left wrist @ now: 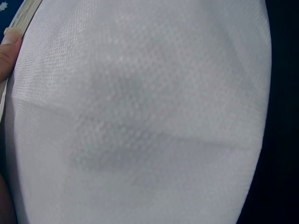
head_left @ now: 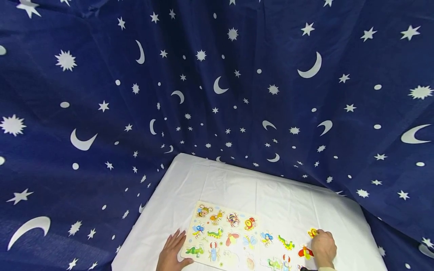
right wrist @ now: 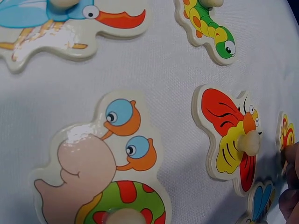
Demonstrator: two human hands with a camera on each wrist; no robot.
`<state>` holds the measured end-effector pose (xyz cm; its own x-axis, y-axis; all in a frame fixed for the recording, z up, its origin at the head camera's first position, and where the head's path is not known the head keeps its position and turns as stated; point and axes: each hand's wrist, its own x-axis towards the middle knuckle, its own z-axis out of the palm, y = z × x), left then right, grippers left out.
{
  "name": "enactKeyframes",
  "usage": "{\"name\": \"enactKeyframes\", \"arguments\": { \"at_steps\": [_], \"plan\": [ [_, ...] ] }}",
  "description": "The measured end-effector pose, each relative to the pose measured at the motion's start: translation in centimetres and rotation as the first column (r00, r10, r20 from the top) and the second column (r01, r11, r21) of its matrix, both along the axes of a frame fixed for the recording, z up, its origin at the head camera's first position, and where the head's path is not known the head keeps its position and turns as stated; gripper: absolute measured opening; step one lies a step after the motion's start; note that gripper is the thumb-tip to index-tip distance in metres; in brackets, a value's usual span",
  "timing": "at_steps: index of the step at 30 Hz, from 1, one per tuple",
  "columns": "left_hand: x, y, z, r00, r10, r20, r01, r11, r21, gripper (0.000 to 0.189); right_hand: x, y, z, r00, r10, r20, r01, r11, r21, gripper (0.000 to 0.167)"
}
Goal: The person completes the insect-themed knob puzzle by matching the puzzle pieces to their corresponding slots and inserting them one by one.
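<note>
My right hand (head_left: 323, 246) has its fingers curled at a yellow puzzle piece with red swirls (head_left: 312, 232), right of the board. In the right wrist view the fingertips (right wrist: 290, 156) pinch near that swirled piece (right wrist: 286, 130); its knob is hidden. My left hand (head_left: 172, 252) lies with fingers spread on the white cloth, left of the wooden insect puzzle board (head_left: 223, 244). Its thumb (left wrist: 9, 51) rests against the board's edge in the left wrist view. Nearest the right hand lies a red-winged insect piece (head_left: 306, 252) with a wooden knob.
Right of the board lie more knobbed pieces: a blue mosquito (head_left: 266, 238), a green caterpillar (head_left: 286, 242), a green insect (head_left: 274, 263), a red-and-blue beetle (head_left: 286, 262) and a snail (right wrist: 88, 172). A dark blue star-patterned curtain (head_left: 203, 94) surrounds the white-covered table (head_left: 156, 210).
</note>
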<state>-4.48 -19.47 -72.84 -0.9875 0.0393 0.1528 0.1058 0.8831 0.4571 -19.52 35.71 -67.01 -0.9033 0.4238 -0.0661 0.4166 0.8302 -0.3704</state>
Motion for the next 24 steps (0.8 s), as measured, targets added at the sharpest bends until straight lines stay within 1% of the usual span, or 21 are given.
{"name": "enactKeyframes", "arguments": {
  "at_steps": [3, 5, 6, 8, 11, 12, 13, 17, 19, 21, 24],
  "plan": [
    [0.1, -0.1, -0.3, 0.998, -0.002, -0.063, 0.0, 0.999, -0.033, 0.099, 0.1, 0.0, -0.1, 1.0, 0.016, -0.022, -0.016, 1.0, 0.006, 0.025],
    [0.1, -0.1, -0.4, 0.996, -0.004, -0.09, 0.0, 0.999, -0.039, 0.098, 0.1, 0.0, -0.2, 0.999, 0.026, -0.027, -0.026, 1.0, 0.008, 0.023],
    [0.2, -0.1, -0.4, 0.997, -0.004, -0.082, 0.001, 0.999, -0.037, 0.098, 0.1, 0.0, -0.3, 0.999, 0.031, -0.025, -0.03, 0.999, 0.009, 0.023],
    [0.1, -0.1, -0.3, 0.999, -0.007, -0.034, 0.006, 1.0, -0.027, 0.1, 0.1, 0.1, -0.3, 1.0, 0.027, -0.009, -0.027, 1.0, 0.013, 0.023],
    [0.0, -0.1, -0.1, 0.999, -0.009, 0.033, 0.009, 1.0, -0.001, 0.102, 0.1, 0.2, -0.4, 1.0, 0.026, 0.016, -0.026, 0.999, 0.029, 0.021],
    [0.0, -0.1, -0.1, 0.999, -0.008, 0.037, 0.008, 1.0, 0.003, 0.102, 0.0, 0.2, -0.4, 0.999, 0.028, 0.023, -0.029, 0.999, 0.037, 0.021],
    [0.0, -0.1, -0.1, 1.0, -0.009, 0.026, 0.009, 1.0, -0.001, 0.102, 0.1, 0.1, -0.4, 0.999, 0.033, 0.028, -0.034, 0.999, 0.043, 0.02],
    [0.0, -0.1, -0.3, 0.998, -0.011, -0.07, 0.008, 0.999, -0.033, 0.099, 0.3, -0.1, -0.4, 0.998, 0.041, 0.043, -0.043, 0.997, 0.057, 0.016],
    [0.0, -0.1, -0.4, 0.996, -0.015, -0.09, 0.01, 0.999, -0.047, 0.098, 0.4, -0.5, -0.3, 0.999, 0.037, 0.037, -0.039, 0.998, 0.042, 0.015],
    [0.0, -0.1, -0.4, 0.996, -0.012, -0.083, 0.008, 0.999, -0.044, 0.099, 0.5, -1.0, -0.3, 0.999, 0.044, 0.011, -0.044, 0.999, 0.029, 0.015],
    [-0.1, 0.0, -0.3, 1.0, -0.008, -0.013, 0.008, 1.0, -0.022, 0.102, 0.3, -2.0, -0.1, 0.994, 0.085, -0.063, -0.085, 0.996, 0.014, 0.013]
  ]
}}
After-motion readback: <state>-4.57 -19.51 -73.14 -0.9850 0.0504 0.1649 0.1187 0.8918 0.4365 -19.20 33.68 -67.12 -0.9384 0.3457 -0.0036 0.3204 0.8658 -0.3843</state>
